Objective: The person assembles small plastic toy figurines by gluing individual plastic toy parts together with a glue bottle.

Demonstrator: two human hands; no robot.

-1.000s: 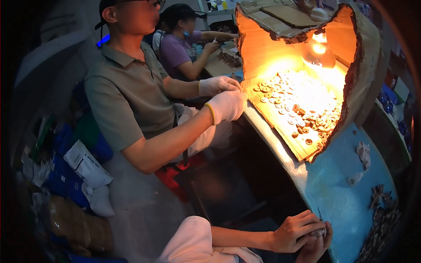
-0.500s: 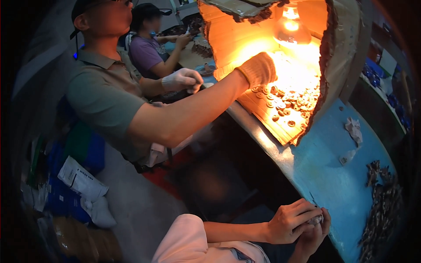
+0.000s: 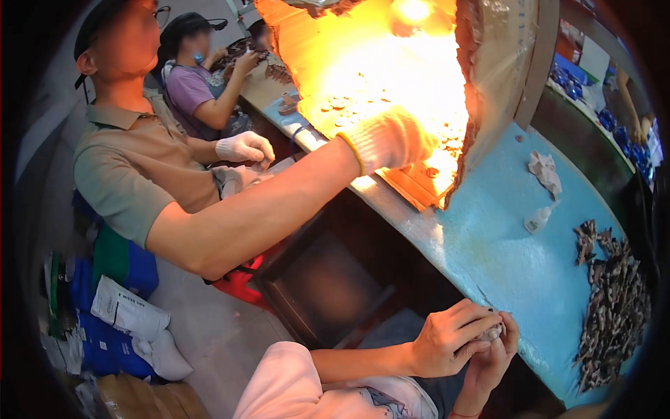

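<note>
**Two bare hands pinch a small piece at the counter's edge**

The person's left hand (image 3: 447, 339) and right hand (image 3: 492, 359) meet low down, just off the near edge of the blue counter (image 3: 488, 244). Both forearms come up from below, the left one out of a pale pink sleeve (image 3: 293, 384), bent inward so the hands close on each other. The left hand lies over the top, knuckles up, fingers curled forward; the right hand stands beneath it, palm turned inward, fingers upright. Between their fingertips sits a small pale piece (image 3: 492, 333) — each hand's grip is pressed together on it, and what it is I cannot make out.

To the right of the grip, well apart on the counter, lies a heap of small dark grey parts (image 3: 614, 314). Beyond the grip, farther up the counter, are two crumpled white scraps (image 3: 544, 171), one above the other.

Up and to the left of the grip, a co-worker in an olive shirt stretches one bare arm across the counter; the white-gloved hand (image 3: 391, 140) at its end rests at a board of small round pieces (image 3: 419, 178) under a glaring orange lamp (image 3: 415, 10). That co-worker's other gloved hand (image 3: 244, 148) stays close to the body. Farther back, another person in a purple top (image 3: 188, 94) bends over the same counter — hands raised to the work.
</note>
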